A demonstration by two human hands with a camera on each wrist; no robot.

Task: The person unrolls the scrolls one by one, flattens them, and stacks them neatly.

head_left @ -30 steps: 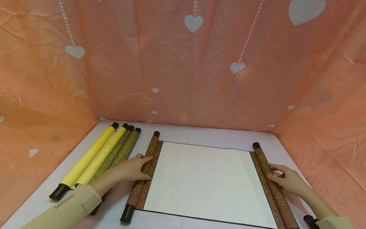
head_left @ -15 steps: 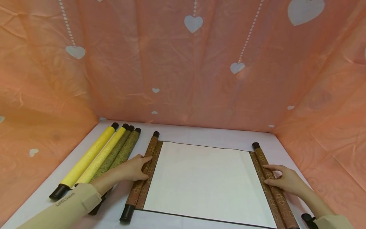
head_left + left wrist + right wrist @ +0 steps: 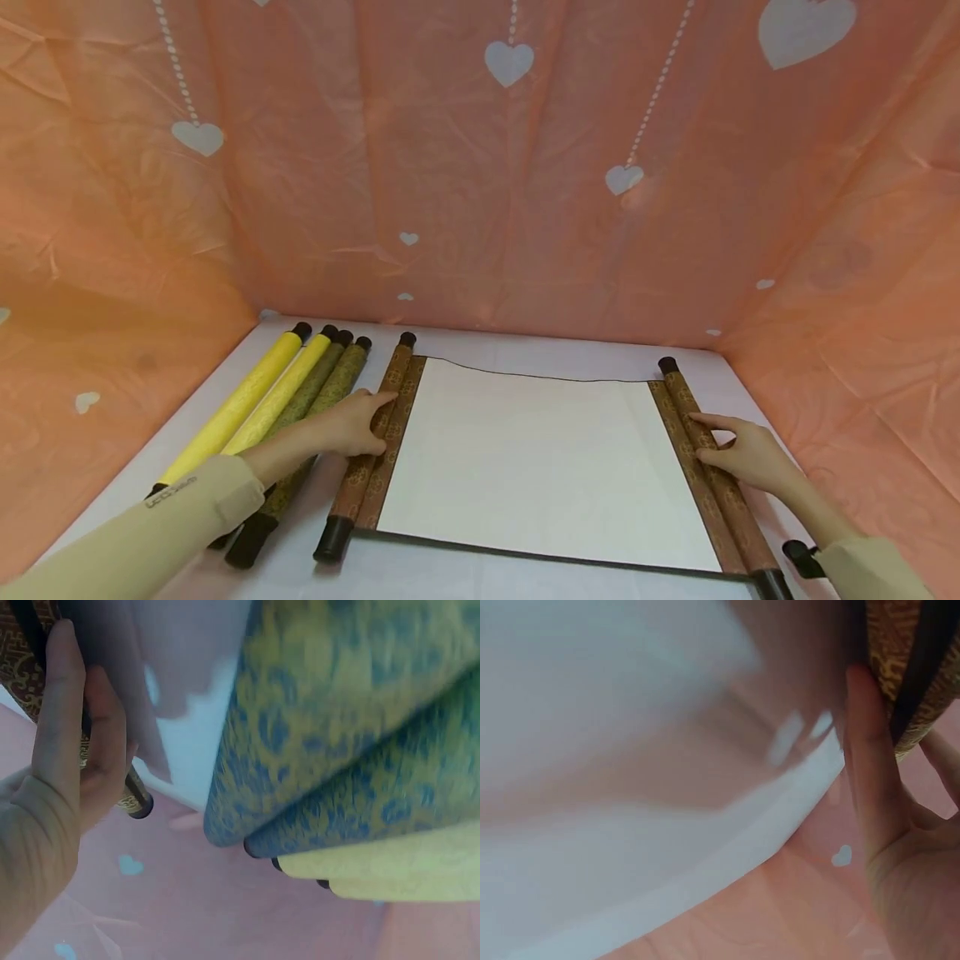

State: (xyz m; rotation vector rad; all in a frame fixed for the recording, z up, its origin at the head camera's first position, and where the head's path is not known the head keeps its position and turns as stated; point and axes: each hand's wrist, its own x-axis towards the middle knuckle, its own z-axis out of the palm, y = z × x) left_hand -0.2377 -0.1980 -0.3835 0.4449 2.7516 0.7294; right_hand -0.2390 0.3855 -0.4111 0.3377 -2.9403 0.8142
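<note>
A hanging scroll lies spread between my hands, its blank white paper (image 3: pixel 540 467) bordered by brown bands with gold flower patterns. Its left roller (image 3: pixel 349 492), black-capped at both ends, is gripped by my left hand (image 3: pixel 352 423), thumb and index finger on the inner side. My right hand (image 3: pixel 750 457) holds the right roller (image 3: pixel 738 510) the same way, from outside. The paper's far edge sags slightly between the rollers. In the left wrist view the left hand (image 3: pixel 64 742) wraps the patterned roller; in the right wrist view the right hand (image 3: pixel 881 780) does likewise, over a shadowed white surface.
Left of the open scroll, two green patterned rolled scrolls (image 3: pixel 341 383) and two yellow ones (image 3: pixel 232 417) lie side by side, partly under my left forearm. A white tabletop (image 3: pixel 480 346) reaches back to an orange cloth wall (image 3: pixel 465 167) with hearts.
Both hands have raised the scroll slightly and shifted it away from me; its far edge now sags and the lower cap of the right roller shows. The rolled scrolls stay put.
</note>
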